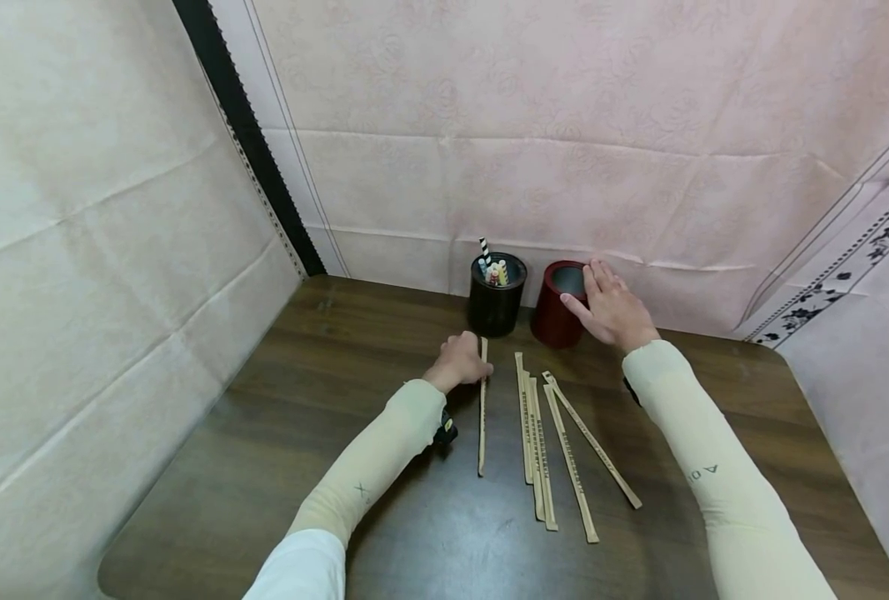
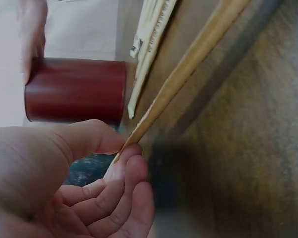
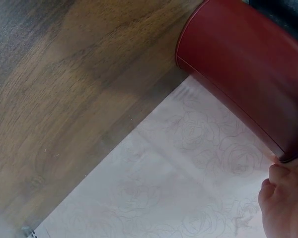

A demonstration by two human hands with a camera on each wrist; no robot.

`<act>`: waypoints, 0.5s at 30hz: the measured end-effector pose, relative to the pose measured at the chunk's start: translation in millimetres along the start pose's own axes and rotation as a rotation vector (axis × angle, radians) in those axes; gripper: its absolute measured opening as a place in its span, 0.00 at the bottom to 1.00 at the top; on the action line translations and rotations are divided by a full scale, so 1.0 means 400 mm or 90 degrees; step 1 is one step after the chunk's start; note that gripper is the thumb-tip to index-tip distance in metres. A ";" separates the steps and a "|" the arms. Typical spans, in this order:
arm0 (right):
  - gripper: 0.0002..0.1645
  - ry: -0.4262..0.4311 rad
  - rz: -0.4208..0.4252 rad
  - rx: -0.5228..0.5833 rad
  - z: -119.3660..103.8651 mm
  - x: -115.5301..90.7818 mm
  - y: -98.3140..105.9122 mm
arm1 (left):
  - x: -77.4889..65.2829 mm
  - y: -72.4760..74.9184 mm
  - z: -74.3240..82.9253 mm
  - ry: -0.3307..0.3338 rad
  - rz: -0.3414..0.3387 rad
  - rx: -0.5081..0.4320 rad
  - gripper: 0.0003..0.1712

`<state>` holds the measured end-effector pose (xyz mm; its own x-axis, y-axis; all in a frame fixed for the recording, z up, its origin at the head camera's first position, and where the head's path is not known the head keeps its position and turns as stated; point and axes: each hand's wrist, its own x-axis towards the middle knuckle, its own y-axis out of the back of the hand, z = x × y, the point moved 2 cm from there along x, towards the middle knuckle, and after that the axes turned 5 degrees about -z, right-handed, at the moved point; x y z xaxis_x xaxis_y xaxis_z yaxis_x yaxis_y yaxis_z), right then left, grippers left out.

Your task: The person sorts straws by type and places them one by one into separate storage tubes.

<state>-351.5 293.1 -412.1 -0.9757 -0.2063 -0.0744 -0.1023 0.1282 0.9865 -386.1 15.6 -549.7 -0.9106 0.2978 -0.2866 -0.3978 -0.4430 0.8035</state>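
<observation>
My left hand pinches a long paper-wrapped straw near its far end, between thumb and fingertips in the left wrist view. The straw slants over the dark tabletop there, its shadow beside it. My right hand lies against the rim of a dark red cylindrical cup, fingers stretched out and thumb spread toward the opening. In the right wrist view its fingers touch the cup's rim edge. Several more wrapped straws with printed text lie between the two arms, some overlapping.
A black cylindrical cup stands left of the red one, with several striped and coloured sticks in it. Close behind both cups hangs a pale patterned cloth. The brown wooden table has a rounded corner at front left.
</observation>
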 end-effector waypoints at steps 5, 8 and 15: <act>0.59 0.001 0.003 -0.004 0.002 0.001 -0.002 | -0.072 0.061 0.046 -0.012 0.010 -0.011 0.17; 0.59 0.001 0.004 -0.005 0.002 0.001 -0.001 | -0.166 0.120 0.098 -0.029 0.028 -0.012 0.16; 0.59 0.002 0.007 -0.005 0.000 0.001 -0.001 | -0.228 0.189 0.139 -0.087 0.053 -0.014 0.17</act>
<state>-352.0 293.1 -412.4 -0.9763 -0.2073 -0.0629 -0.0898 0.1229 0.9883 -326.8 1.8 -433.8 -0.9172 0.3708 -0.1456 -0.3260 -0.4886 0.8093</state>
